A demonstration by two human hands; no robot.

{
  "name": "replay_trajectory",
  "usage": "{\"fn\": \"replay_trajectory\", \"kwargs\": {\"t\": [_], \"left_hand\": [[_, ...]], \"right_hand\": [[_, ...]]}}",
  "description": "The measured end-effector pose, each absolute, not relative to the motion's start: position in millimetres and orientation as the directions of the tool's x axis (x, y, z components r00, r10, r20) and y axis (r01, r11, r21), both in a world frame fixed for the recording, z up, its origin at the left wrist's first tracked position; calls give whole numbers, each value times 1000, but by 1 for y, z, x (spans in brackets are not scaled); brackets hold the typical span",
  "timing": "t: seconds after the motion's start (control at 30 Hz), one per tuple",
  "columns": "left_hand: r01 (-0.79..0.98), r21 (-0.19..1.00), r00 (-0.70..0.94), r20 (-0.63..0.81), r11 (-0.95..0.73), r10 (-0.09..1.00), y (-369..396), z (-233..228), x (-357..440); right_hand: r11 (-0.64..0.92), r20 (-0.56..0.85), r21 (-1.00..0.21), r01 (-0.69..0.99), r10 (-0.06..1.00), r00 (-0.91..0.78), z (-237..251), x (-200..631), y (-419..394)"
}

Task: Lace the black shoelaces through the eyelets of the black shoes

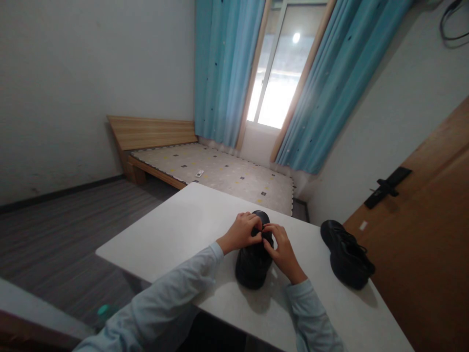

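Observation:
A black lace-up shoe (252, 268) rests on the white table (176, 227), its heel toward me and its toe pointing away. My left hand (245, 231) comes in from the left over the front of the shoe, thumb and fingers pinched on the shoelace. From the right, my right hand (281, 248) pinches the lace too, its fingertips almost meeting those of the left. Black lace against black upper hardly stands out, and the fingers partly hide it. The second black shoe (348, 256), with laces visible, sits at the table's right edge, apart from both hands.
Beyond the table stands a low bed with a patterned mattress (220, 166) and a wooden headboard (157, 133); a small white object (199, 173) lies on it. Blue curtains (229, 68) flank the window (280, 73). A wooden door (425, 234) with a black handle (387, 187) is at right.

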State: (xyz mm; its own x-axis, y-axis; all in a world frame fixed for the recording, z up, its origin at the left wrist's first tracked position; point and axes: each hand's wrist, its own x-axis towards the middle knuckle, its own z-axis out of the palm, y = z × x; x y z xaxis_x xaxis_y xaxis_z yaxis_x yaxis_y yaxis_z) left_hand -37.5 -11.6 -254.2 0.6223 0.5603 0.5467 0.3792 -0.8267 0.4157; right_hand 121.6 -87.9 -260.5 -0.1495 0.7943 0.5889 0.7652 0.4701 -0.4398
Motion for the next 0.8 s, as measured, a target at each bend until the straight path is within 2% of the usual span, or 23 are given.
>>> {"fn": "replay_trajectory", "kwargs": {"t": [0.27, 0.5, 0.63, 0.8], "left_hand": [[274, 506, 629, 549, -818, 551, -10, -256, -35], [210, 546, 640, 550, -811, 536, -9, -259, -35], [207, 551, 636, 552, -808, 539, -9, -259, -35], [203, 541, 631, 565, -816, 532, -7, -261, -34]], "right_hand": [[478, 585, -437, 762, 795, -164, -261, 125, -89], [427, 570, -542, 724, 820, -56, -255, 122, -85], [354, 566, -518, 779, 824, 2, -255, 118, -81], [342, 544, -461, 819, 838, -44, -256, 117, -83]]}}
